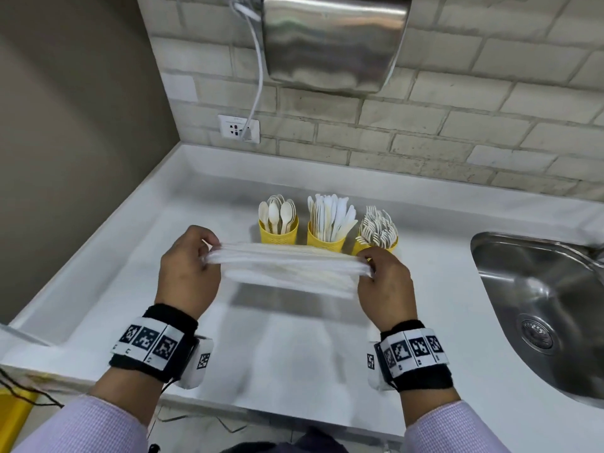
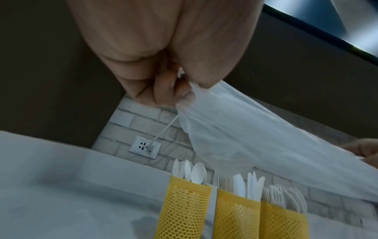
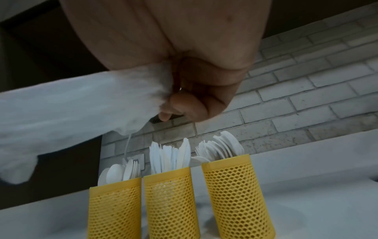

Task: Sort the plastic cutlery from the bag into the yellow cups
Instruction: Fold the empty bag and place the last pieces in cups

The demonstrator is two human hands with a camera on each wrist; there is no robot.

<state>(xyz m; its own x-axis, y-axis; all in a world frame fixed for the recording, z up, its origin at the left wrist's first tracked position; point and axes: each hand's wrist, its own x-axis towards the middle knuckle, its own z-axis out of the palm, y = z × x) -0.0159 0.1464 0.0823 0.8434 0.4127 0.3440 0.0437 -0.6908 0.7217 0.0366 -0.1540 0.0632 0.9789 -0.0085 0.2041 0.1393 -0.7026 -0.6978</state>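
A thin white plastic bag hangs stretched between my two hands above the counter. My left hand pinches its left end, and my right hand pinches its right end. Just behind the bag stand three yellow mesh cups in a row. The left cup holds spoons, the middle cup holds knives, and the right cup holds forks. All three cups also show in the wrist views. What lies inside the bag I cannot tell.
A white counter runs to a brick wall. A steel sink is set in at the right. A metal dispenser hangs on the wall above the cups, and a cable drops to a wall socket.
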